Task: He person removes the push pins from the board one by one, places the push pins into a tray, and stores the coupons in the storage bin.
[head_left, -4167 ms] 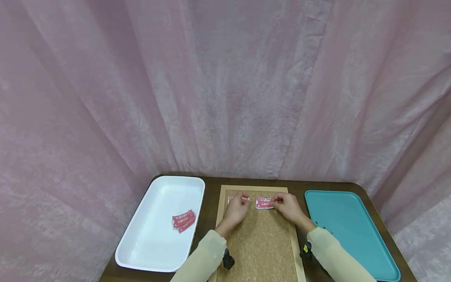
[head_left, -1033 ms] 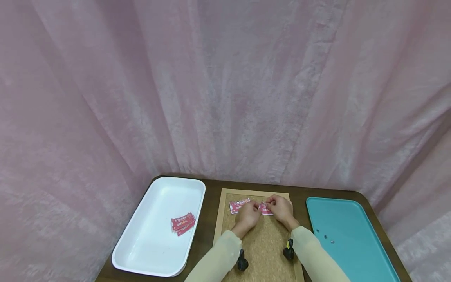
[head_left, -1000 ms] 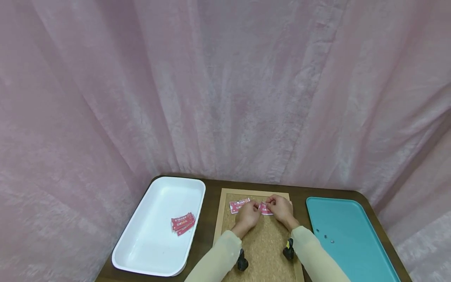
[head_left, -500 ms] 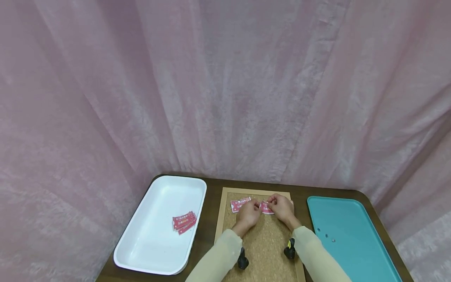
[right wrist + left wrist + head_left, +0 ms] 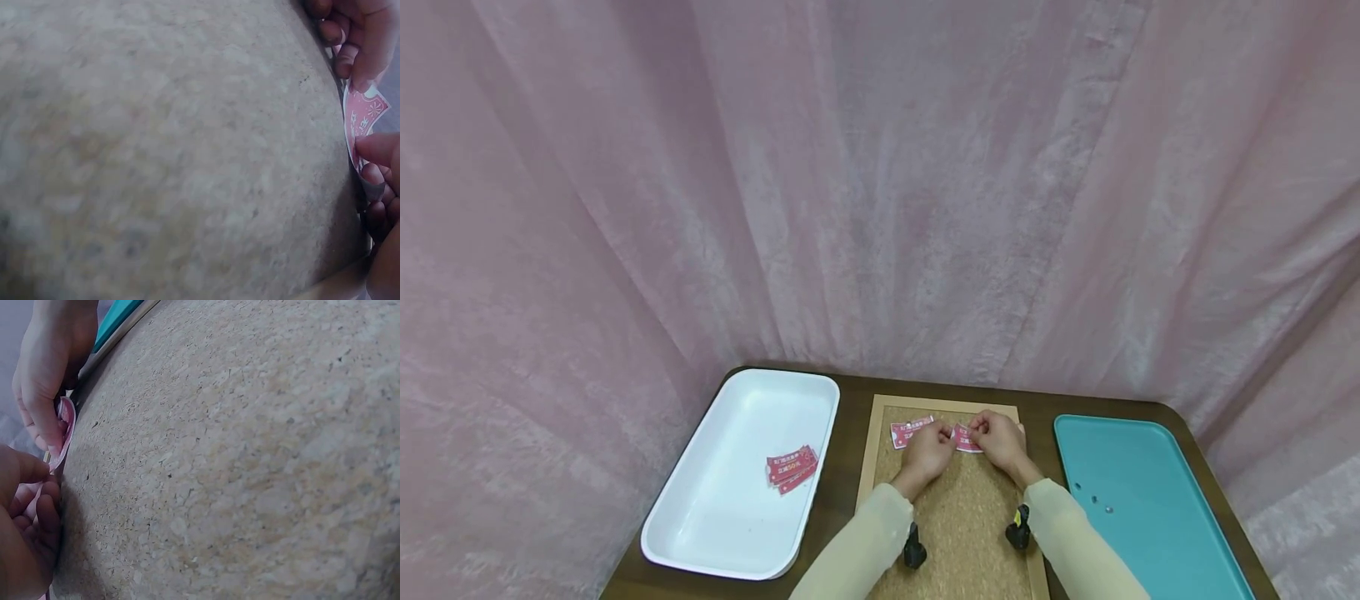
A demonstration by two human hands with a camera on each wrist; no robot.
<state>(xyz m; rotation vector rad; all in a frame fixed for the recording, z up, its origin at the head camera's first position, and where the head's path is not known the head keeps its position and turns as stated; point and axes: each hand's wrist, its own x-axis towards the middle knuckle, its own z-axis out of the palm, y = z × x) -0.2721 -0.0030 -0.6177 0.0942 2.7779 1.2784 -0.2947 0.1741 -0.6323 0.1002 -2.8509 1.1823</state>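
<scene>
In the head view, my left hand [image 5: 927,452] pinches the left end of a red paper coupon [image 5: 965,438] near the top of a framed corkboard [image 5: 962,533]. My right hand [image 5: 1000,437] holds the same coupon by its right end, with thumb and index finger. Seen from the right wrist, the coupon [image 5: 365,109] bows between the two hands, printed side showing. Another red coupon [image 5: 904,433] lies at the board's upper left, partly covered by my left hand. The fingers hide whatever pin may be at the held coupon.
Left of the board stands a white tray [image 5: 722,517] with several red coupons [image 5: 792,468] overlapping in it. To the right lies a teal tray [image 5: 1150,492] bearing small dark and silvery bits [image 5: 1094,500]. A pink curtain [image 5: 880,208] hangs behind the table.
Since the oldest frame, my left hand has moved right from the left coupon to the right-hand one, uncovering more of the left coupon. Over the last second, both hands have stayed nearly in place.
</scene>
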